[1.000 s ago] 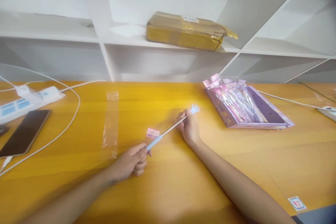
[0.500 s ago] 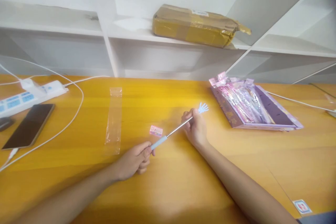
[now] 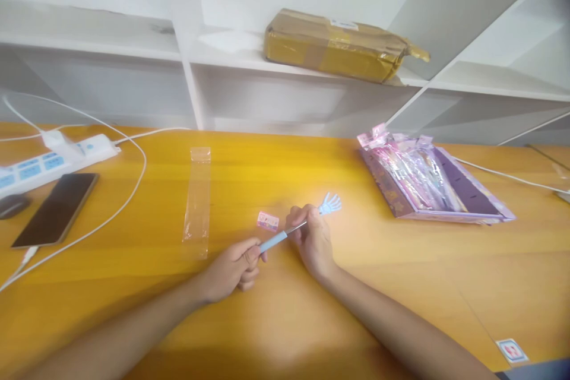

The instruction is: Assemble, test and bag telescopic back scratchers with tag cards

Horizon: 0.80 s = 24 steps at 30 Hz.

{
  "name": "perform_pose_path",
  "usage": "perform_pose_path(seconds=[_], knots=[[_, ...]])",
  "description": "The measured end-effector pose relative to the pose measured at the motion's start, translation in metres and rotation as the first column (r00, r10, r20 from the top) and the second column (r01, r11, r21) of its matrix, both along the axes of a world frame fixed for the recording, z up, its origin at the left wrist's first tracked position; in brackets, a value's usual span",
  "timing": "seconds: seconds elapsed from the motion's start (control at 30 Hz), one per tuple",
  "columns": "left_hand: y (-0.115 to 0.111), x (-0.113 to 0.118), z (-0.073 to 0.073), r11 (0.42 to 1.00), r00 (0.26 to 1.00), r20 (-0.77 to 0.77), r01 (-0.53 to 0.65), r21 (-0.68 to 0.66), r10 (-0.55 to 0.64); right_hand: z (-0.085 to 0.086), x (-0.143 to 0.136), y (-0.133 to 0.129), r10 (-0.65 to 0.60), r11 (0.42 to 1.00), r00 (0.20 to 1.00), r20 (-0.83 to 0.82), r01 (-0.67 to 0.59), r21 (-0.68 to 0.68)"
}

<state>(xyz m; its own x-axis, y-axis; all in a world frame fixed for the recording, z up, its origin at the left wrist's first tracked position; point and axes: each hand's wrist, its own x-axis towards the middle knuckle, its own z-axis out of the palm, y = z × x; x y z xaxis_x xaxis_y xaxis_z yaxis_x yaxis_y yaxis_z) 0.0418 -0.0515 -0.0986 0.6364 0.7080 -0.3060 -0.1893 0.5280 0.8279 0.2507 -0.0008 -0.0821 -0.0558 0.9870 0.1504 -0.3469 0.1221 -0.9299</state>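
My left hand point(image 3: 236, 270) is closed around the light blue handle of a telescopic stick point(image 3: 273, 242). A short stretch of metal rod runs from the handle to my right hand point(image 3: 312, 241), whose fingers pinch it just below the blue hand-shaped tip point(image 3: 330, 203). The tip's small fingers point up and to the right. Beside the stick, a small pink printed label point(image 3: 268, 221) lies on the wooden table. Left of it lies a flat, clear plastic sleeve point(image 3: 197, 202).
At the right, a purple box point(image 3: 454, 215) holds several wrapped items. A phone point(image 3: 57, 210), a power strip point(image 3: 57, 160) and white cables are at the left. A taped brown parcel point(image 3: 338, 47) sits on the shelf. A square sticker point(image 3: 512, 351) lies at lower right.
My right hand has moved left and down toward my left hand, with the blue tip. The exposed metal rod is much shorter. The view has shifted slightly.
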Motion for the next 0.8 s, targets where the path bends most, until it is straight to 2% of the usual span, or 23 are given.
perform_pose_path(seconds=[0.2,0.33,0.53,0.63,0.8], knots=[[0.002,0.0,-0.001,0.999,0.997,0.069,-0.023,-0.037,0.025,-0.006,-0.004,-0.003,0.049,0.999,0.998,-0.035,-0.049,-0.017],[0.004,0.001,0.005,0.996,0.997,0.069,-0.027,-0.089,0.033,-0.005,0.009,0.012,0.138,0.989,0.99,0.03,-0.136,-0.053],[0.004,0.001,0.008,0.993,0.997,0.052,-0.045,-0.111,0.051,-0.005,0.044,0.042,-0.045,0.997,0.999,0.018,0.046,-0.065],[0.005,0.0,0.008,0.992,0.998,0.032,-0.044,-0.114,0.048,-0.007,0.057,0.052,-0.007,0.998,0.997,0.071,0.012,-0.067],[0.005,-0.001,0.008,0.997,1.0,-0.011,0.005,-0.075,-0.006,-0.012,0.073,0.058,0.002,1.0,0.974,0.226,-0.004,0.009]])
